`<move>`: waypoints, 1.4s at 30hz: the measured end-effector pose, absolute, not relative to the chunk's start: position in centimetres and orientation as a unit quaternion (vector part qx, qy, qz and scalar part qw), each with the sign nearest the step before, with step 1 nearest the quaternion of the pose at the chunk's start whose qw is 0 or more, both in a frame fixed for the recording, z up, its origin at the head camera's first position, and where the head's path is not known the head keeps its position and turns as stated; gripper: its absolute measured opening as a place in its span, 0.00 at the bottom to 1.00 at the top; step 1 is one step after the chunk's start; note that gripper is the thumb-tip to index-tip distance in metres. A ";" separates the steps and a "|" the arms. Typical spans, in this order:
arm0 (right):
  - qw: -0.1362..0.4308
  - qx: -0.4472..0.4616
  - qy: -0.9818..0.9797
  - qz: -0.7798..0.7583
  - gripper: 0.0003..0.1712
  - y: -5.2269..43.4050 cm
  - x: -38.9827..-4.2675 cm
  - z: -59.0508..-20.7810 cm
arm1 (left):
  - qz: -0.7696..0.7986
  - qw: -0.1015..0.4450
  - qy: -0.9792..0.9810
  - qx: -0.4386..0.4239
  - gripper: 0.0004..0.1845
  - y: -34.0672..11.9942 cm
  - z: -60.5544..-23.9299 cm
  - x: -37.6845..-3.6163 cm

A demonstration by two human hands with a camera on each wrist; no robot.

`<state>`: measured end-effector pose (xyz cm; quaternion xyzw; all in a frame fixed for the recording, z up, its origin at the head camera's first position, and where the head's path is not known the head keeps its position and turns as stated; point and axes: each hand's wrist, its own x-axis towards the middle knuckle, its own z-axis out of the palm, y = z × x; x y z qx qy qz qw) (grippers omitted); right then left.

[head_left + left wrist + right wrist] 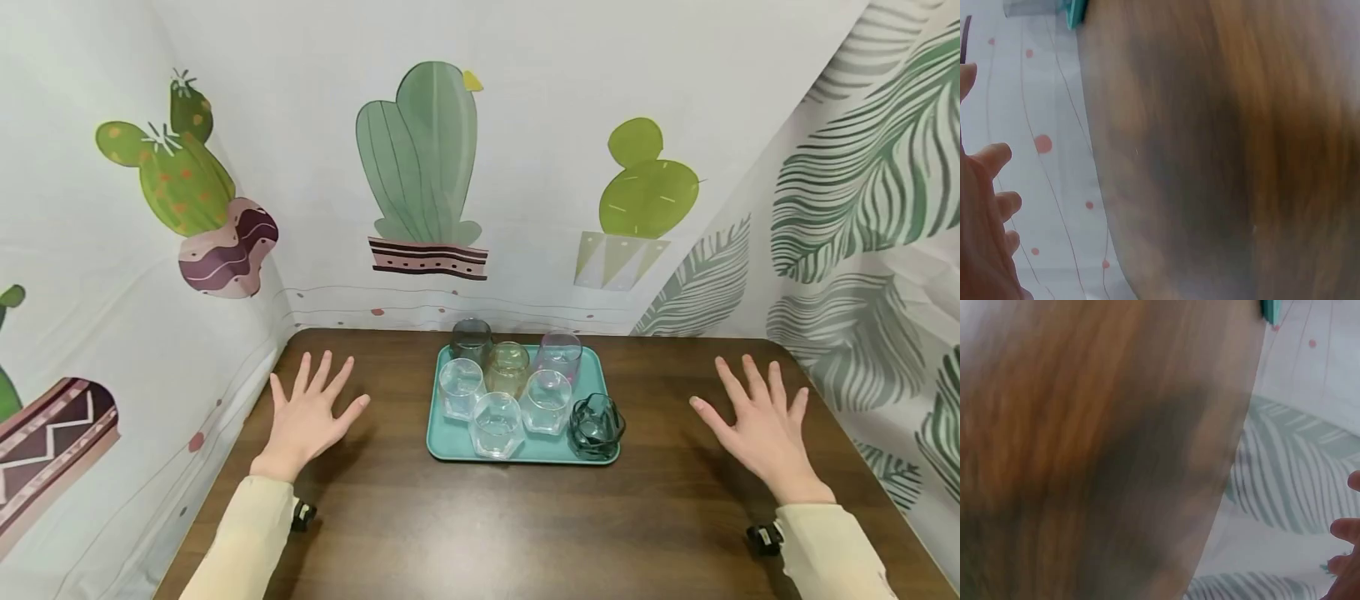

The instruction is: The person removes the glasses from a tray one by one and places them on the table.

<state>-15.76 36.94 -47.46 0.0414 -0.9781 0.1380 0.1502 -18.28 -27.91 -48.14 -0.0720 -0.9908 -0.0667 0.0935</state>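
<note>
A teal tray [600, 372] sits at the middle back of a dark wooden table [480, 525] and carries several small glasses. Most are clear [496, 424], one is yellowish [507, 367], one pinkish [559, 354], and one is dark green [596, 427] at the tray's front right corner. My left hand [309, 411] hovers flat over the table left of the tray, fingers spread, holding nothing. My right hand [757, 423] does the same to the right of the tray. The left wrist view shows blurred tabletop [1210, 156] and my left hand's fingers [991, 159]; the right wrist view shows blurred tabletop [1085, 456].
Cloth walls printed with cacti [420, 167] close off the back and left. A leaf-patterned curtain [862, 208] hangs along the right side. Bare tabletop lies in front of the tray and under both hands.
</note>
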 end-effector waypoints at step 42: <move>0.128 0.153 -0.938 0.283 0.47 25.7 -13.3 -49.1 | -0.425 0.070 -0.900 -0.058 0.38 -17.4 -51.4 -14.3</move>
